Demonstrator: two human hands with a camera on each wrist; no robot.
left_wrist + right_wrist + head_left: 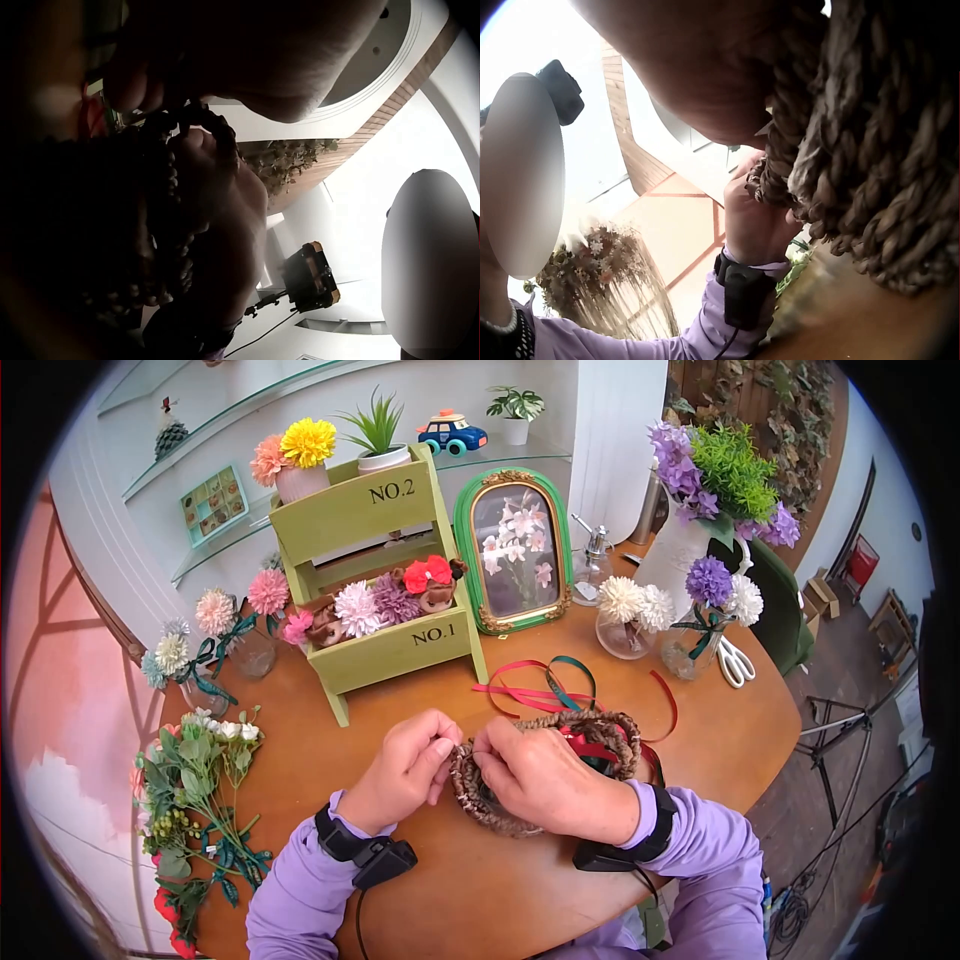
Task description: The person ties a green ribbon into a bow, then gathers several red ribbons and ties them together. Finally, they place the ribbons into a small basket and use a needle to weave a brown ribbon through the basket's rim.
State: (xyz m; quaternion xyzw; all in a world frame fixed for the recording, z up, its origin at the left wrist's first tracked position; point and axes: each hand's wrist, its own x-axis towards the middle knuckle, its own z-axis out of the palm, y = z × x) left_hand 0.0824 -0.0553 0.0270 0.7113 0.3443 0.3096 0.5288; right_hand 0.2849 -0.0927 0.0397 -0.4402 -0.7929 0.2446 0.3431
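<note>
A brown woven basket [487, 817] of braided rope is tilted near the table's front, with red ribbon [592, 745] and something dark inside it. My right hand [550, 775] lies across the basket, its fingers curled onto the braid near the left end. At that same end my left hand [415, 760] pinches the basket's braided edge, fingertips close to those of the right. The right wrist view shows the thick plaits [870, 187] up close, with the left hand [750, 214] gripping the far end. The left wrist view is dark; a braided loop [202, 114] shows between the hands.
Red and green ribbons [570, 685] curl behind the basket. A green two-tier stand [400, 655] with flowers, a green picture frame [463, 525] and flower vases [625, 635] stand at the back. White scissors [736, 664] lie right; artificial flower stems [200, 790] lie left.
</note>
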